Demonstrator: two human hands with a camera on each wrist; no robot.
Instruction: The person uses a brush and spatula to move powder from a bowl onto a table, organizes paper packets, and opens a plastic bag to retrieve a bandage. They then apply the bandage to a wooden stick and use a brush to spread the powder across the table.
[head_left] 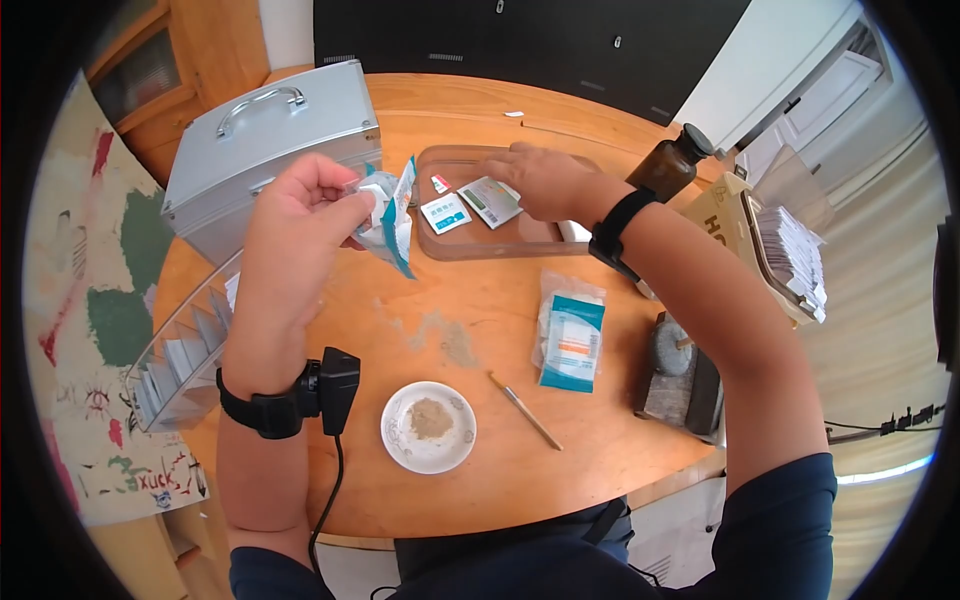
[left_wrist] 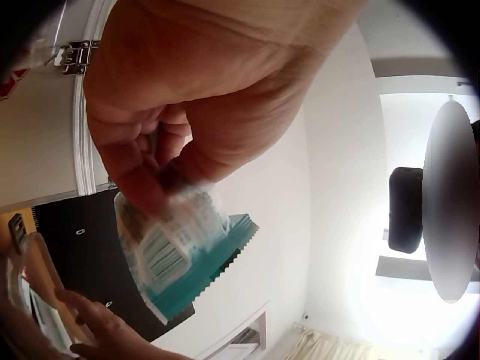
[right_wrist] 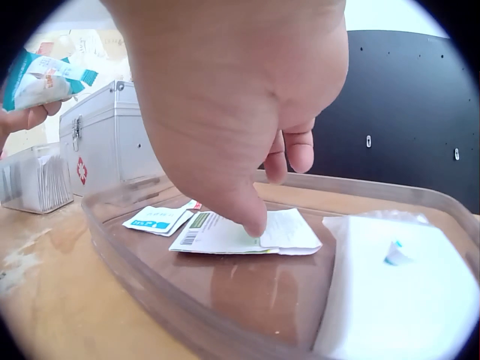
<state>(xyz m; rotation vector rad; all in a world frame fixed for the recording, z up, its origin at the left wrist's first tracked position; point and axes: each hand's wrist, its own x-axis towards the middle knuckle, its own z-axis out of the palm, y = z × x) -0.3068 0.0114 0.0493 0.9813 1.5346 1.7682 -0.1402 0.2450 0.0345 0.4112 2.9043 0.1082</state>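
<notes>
Up above the table my left hand (head_left: 305, 205) pinches a crinkled teal-and-white plastic packet (left_wrist: 187, 259) between thumb and fingers, its serrated edge hanging outward. My right hand (head_left: 560, 187) reaches down into a clear brownish tray (head_left: 500, 250). Its thumb tip is right at a flat white-and-green paper packet (right_wrist: 225, 233), while the other fingers extend loosely beyond it. Beside that packet lie small blue-and-white sachets (right_wrist: 155, 220). A white wrapped pad (right_wrist: 401, 292) lies at the tray's right end, mostly hidden by the right arm in the head view.
A silver case (head_left: 270, 135) stands at the left, above a clear divided box (head_left: 185, 350). Nearer are a white dish (head_left: 428, 462) with powder, a brush (head_left: 525, 411), and another teal packet (head_left: 573, 345). At the right stand a brown bottle (head_left: 665, 165), a card box (head_left: 740, 230) and a stone (head_left: 672, 348).
</notes>
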